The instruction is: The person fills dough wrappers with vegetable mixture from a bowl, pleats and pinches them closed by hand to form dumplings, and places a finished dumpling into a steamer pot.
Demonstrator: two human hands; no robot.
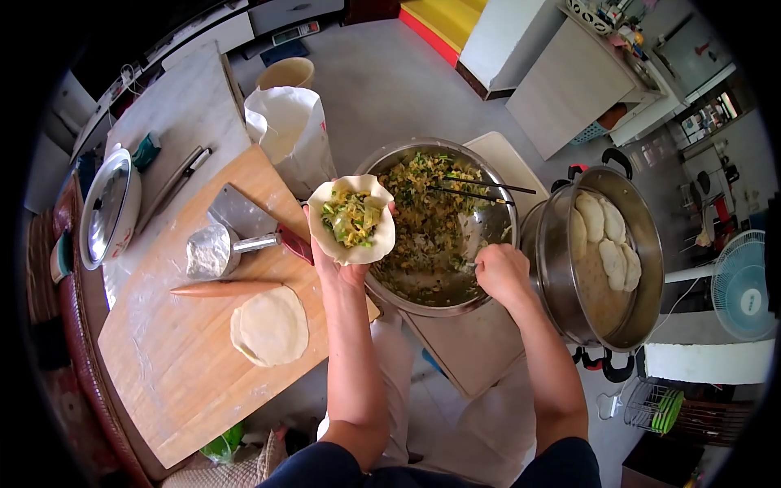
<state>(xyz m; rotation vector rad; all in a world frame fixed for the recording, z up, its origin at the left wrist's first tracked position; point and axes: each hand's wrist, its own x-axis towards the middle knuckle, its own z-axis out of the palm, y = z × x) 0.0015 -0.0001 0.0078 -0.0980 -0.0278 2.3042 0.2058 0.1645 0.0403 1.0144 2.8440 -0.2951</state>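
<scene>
- left grip (345,273) cradled a round white dough wrapper (382,234), mid-filling
- right grip (503,273) clasped a slim utensil (471,265) in the wide steel bowl (493,221)
- next move called for a level palm

Pale cream is seen on the dough wrapper (380,236); green and yellow are mixed in the filling (423,175); silver-grey is shown by the bowl (496,224) and the steamer (651,285); the cutting board (146,390) is coloured light tan, streaked with white flour; the sleeves (321,468) are dark navy; the stair (447,20) is coloured yellow, edged in red; pale blue-green is carried by the fan (744,285).
</scene>
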